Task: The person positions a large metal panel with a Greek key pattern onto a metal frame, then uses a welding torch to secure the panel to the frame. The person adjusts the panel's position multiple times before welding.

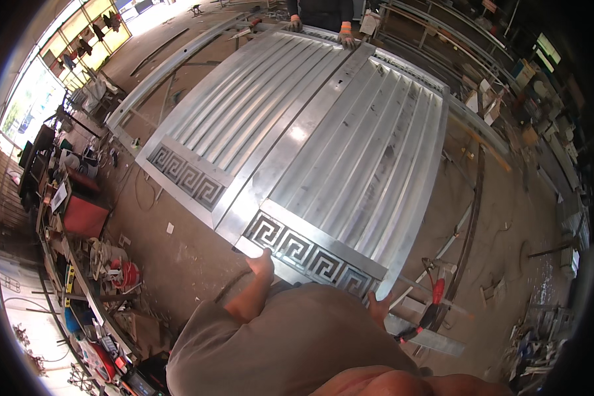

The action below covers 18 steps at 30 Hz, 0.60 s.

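Observation:
Two silver metal gate panels point(356, 152) lie side by side in front of me, with slatted middles and cut-out Greek-key strips at their near ends. My left hand point(263, 264) is closed on the near edge of the right-hand panel, close to the seam between the two. At that panel's near right corner my right hand point(378, 307) is closed on the edge, its fingers partly hidden. Across at the far end stands a co-worker in dark clothes. One gloved hand point(347, 36) of theirs rests at the seam, the other point(296, 24) on the left panel point(211, 125).
A metal frame point(122, 115) shows beyond the left panel. At left stands a cluttered bench point(89, 290) with a red bucket point(127, 274). Red-handled tools point(435, 292) and metal bars lie right of me. Shelves of offcuts and boxes point(492, 105) line the right side.

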Available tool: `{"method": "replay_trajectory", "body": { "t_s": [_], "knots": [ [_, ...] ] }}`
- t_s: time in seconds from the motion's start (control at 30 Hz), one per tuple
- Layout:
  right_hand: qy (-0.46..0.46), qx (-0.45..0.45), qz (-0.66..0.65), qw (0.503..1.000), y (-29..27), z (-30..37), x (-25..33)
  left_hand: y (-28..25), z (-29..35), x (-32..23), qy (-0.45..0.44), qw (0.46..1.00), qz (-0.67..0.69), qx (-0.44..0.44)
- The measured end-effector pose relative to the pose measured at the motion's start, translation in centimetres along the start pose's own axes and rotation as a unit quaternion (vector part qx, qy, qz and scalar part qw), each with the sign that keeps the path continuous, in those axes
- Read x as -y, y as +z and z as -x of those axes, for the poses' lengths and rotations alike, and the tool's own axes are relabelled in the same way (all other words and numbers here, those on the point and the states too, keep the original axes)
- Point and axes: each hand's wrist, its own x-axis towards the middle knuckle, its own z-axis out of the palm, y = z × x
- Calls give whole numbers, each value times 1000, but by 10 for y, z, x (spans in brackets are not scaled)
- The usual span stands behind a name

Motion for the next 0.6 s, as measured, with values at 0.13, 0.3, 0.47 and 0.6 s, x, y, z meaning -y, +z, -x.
{"method": "replay_trajectory", "body": {
  "t_s": [0.13,0.3,0.47,0.6],
  "knots": [
    [-2,3,8,1000,-1,1,7,-1,1,-2,4,1000,-3,7],
    [17,-1,43,999,-1,1,7,-3,6,-6,-3,1000,-11,6],
    [20,-17,58,998,1,-1,2,-2,2,-2,11,1000,5,14],
    [33,-20,65,997,2,-2,-2,-1,-5,3,-13,1000,-4,4]
  ]
}}
